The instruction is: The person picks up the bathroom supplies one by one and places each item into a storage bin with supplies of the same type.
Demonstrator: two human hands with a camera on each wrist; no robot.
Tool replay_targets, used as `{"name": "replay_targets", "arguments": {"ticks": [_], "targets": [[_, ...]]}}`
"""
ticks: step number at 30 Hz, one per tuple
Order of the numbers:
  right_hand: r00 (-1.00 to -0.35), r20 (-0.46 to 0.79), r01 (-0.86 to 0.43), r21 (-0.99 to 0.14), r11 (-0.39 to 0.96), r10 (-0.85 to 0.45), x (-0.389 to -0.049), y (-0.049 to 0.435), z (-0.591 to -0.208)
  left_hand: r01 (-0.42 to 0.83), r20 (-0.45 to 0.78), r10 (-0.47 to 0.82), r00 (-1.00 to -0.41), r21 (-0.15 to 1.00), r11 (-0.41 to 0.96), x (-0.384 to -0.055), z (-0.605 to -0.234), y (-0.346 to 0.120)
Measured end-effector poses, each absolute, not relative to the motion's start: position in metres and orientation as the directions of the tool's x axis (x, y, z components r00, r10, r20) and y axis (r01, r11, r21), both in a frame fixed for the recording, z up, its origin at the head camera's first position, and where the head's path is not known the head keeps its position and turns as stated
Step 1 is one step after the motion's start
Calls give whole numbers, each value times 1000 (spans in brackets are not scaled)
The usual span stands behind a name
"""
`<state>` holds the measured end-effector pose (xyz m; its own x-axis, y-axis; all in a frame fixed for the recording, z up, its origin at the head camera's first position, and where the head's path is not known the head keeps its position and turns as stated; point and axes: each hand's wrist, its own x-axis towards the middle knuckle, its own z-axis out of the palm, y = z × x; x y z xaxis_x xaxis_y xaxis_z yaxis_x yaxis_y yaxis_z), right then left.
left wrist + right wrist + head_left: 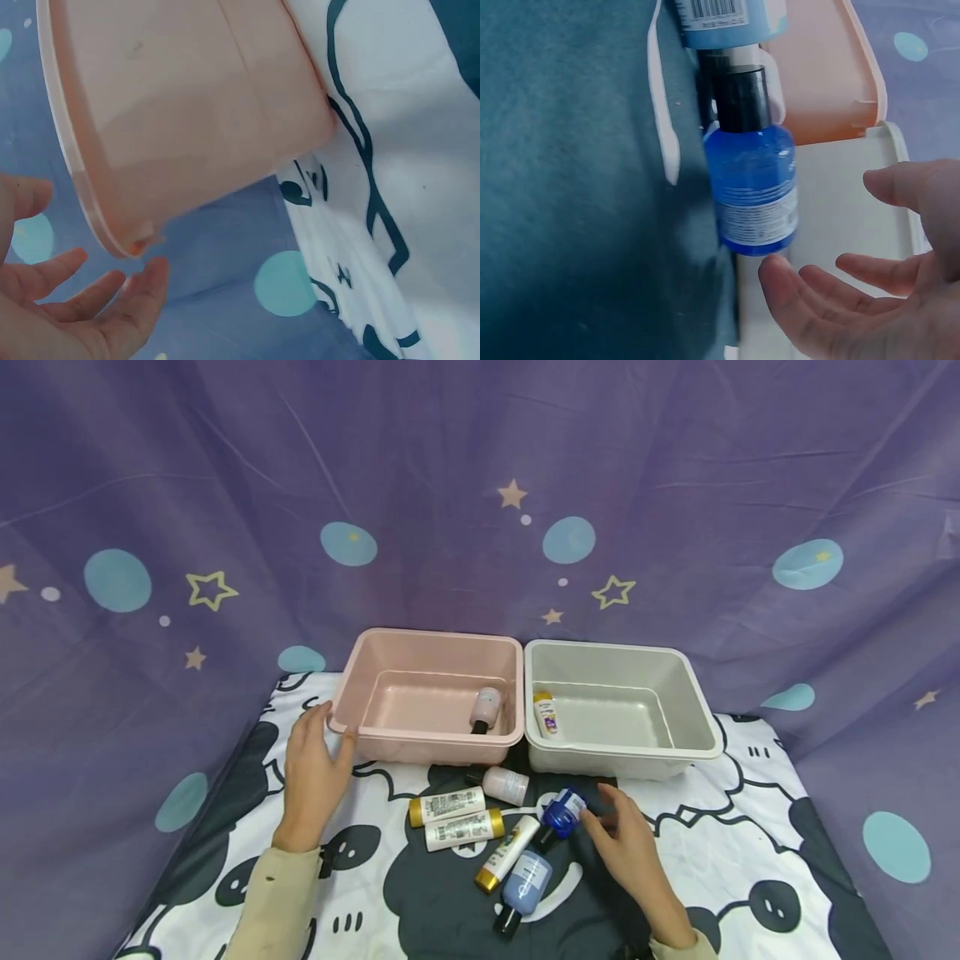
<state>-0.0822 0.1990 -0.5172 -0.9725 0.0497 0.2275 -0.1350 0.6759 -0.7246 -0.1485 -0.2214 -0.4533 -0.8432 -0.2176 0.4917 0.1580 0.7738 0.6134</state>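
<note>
My left hand (318,772) is at the front left corner of the pink bin (427,747), fingers spread beside its rim. Close to the base of a dark blue bottle (564,812) with a black cap is my right hand (626,843), its fingers parted and holding nothing. In the right wrist view a fingertip lies right at that bottle's (754,191) bottom edge. A light blue bottle (527,883) and a white tube with a gold cap (510,852) lie beside it. Two more gold-capped white tubes (450,806) and a pale pink bottle (506,785) lie further left.
The pink bin holds one pale pink bottle (487,707). A greyish-white bin (622,760) stands against its right side, with a small gold-capped tube (546,716) inside. Behind both hangs a purple curtain (450,460). A sheep-patterned cloth (727,843) covers the table.
</note>
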Motion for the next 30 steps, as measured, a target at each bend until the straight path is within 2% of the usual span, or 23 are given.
{"name": "replay_targets", "arguments": {"ticks": [3, 8, 11, 19, 26, 30], "targets": [[-984, 161, -72, -755, 652, 78, -86, 199, -522, 109, 427, -255, -867, 663, 741, -152, -457, -226], [-994, -12, 68, -851, 521, 110, -93, 193, -530, 56, 341, -299, -891, 737, 674, -154, -459, -230], [-991, -58, 106, -879, 464, 117, -97, 189, -532, 41, 308, -312, -899, 767, 640, -155, -459, -231], [-992, -25, 86, -859, 505, 127, -106, 182, -540, -10, 218, -333, -917, 824, 567, -156, -458, -234], [-989, 40, 67, -745, 663, 145, -115, 176, -543, -17, 203, -333, -921, 832, 554, -156, -460, -236], [-988, 39, 77, -722, 687, 151, -117, 175, -542, -18, 203, -336, -920, 834, 551, -157, -461, -237]]}}
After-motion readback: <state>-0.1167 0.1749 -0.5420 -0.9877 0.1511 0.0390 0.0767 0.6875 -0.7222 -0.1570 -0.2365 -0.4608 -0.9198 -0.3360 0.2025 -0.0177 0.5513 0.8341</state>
